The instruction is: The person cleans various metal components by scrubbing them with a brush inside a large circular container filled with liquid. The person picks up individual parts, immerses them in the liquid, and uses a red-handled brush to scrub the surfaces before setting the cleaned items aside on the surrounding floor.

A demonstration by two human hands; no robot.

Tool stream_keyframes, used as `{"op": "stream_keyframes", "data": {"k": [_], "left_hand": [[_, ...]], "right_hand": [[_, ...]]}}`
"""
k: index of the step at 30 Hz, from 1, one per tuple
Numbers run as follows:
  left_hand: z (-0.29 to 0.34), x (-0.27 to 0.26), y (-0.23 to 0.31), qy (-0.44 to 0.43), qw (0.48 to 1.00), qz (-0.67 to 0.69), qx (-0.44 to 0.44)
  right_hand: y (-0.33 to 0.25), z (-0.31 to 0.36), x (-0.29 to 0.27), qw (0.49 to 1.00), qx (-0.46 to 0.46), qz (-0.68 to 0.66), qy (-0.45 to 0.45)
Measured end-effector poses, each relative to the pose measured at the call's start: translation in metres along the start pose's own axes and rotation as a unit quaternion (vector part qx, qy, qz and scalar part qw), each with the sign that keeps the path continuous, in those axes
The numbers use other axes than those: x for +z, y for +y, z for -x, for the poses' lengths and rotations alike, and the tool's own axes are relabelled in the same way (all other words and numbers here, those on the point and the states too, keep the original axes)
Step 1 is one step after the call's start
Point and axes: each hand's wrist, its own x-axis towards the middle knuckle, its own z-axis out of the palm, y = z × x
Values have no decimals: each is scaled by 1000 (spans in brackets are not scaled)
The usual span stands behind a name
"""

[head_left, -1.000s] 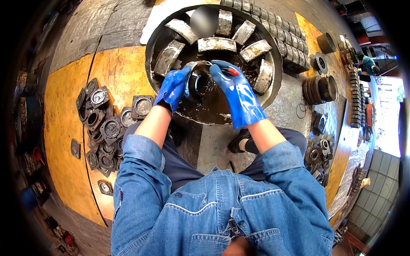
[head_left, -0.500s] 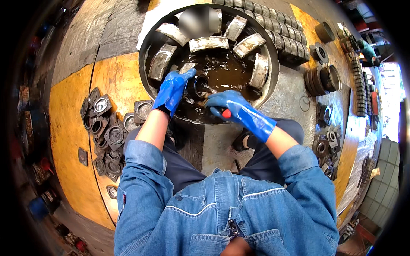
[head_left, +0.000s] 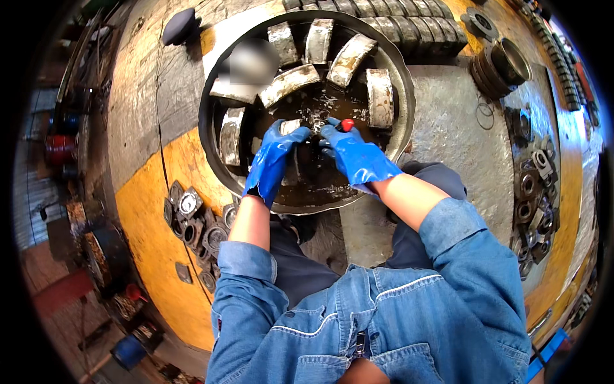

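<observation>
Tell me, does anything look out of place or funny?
Maybe: thin rings lie loose on the grey floor, apart from the heaped metal parts, as if dropped. The liquid in the pan also looks dirty.

Blue-gloved fingers (head_left: 330, 132) over round basin (head_left: 405, 109)

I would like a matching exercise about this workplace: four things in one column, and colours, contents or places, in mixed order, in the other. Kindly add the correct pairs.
Column 1
1. The gloves
2. The tool end showing at the right hand
3. The round basin
4. The rows of metal blocks

Column 2
A. Outside, past the far right rim
B. Red
C. Holding dark liquid and curved metal pieces
D. Bright blue

Right pairs: 1-D, 2-B, 3-C, 4-A
</observation>
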Motion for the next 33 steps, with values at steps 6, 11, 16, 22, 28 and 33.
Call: {"op": "stream_keyframes", "data": {"k": [6,11,16,22,28,33], "left_hand": [[-27,40,-25,59,997,49,-19],[-23,53,-4,54,998,-33,-17],[-7,66,-1,93,987,-131,22],[37,28,-15,88,970,-224,44],[40,0,-49,19,958,-284,36],[55,-23,-47,-11,956,-291,-21]], "right_hand": [[19,-6,19,990,-102,-43,84],[22,-12,14,975,-163,-104,106],[7,-25,-17,973,-198,18,114],[-72,79,-29,975,-124,181,-21],[-14,66,-17,822,-403,309,-259],[-6,80,0,742,-466,450,-171]]}}
